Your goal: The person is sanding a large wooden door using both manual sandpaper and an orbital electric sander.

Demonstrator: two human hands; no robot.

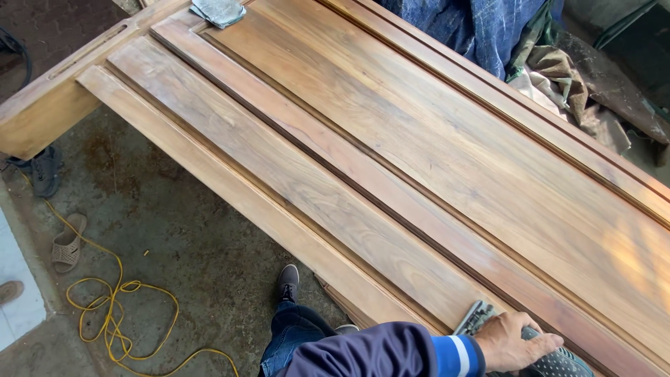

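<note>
One hand (513, 342) shows at the bottom edge, probably the left one (its blue sleeve comes in from the left). Its fingers (541, 342) are closed around a grey sanding tool (558, 361), which rests on the long wooden door panel (391, 160). A yellow cable (115, 307) lies on the floor.

The long brown panelled wooden door (391, 160) shows smooth, streaked grain with a soft sheen near its lower end. The grey sanding tool (488, 322) looks like matt plastic. The stained concrete floor (174, 237) is rough and dull, and a yellow cable (112, 314) looks rubbery.
</note>
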